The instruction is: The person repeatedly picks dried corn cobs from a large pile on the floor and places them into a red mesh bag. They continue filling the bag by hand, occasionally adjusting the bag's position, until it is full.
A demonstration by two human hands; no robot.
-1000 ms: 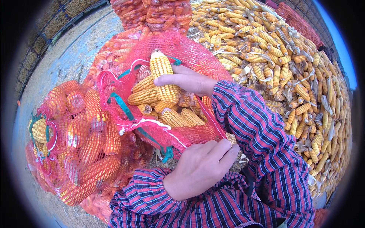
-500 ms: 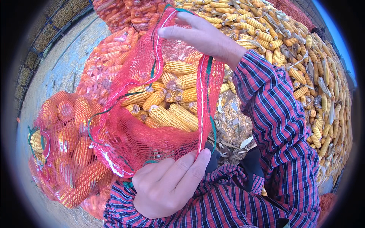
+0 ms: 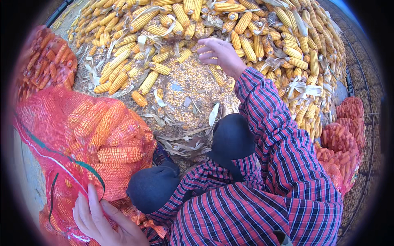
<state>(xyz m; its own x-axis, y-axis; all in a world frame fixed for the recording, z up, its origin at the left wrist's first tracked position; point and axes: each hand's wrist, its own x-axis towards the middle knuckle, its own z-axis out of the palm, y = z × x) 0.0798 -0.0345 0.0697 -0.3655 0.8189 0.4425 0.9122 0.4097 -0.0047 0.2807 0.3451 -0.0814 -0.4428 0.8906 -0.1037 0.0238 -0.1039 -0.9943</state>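
At the lower left, my left hand has its fingers at the rim of a red mesh bag, gripping the netting edge where a green drawstring and white cord run. Yellow corn cobs fill the bag and show through the mesh. My right hand reaches out over the near side of a heap of loose corn cobs; its fingers are spread and hold nothing. The closest cobs lie just beyond and beside the fingertips.
Loose kernels and husks cover the ground before my knees. Another filled red mesh bag stands at the far left. Several more filled bags line the right side, near a dark mesh crib wall.
My right hand has let go of the bag's rim and moved over the cob heap. My left hand stays at the rim, now lower left. The view has swung right.
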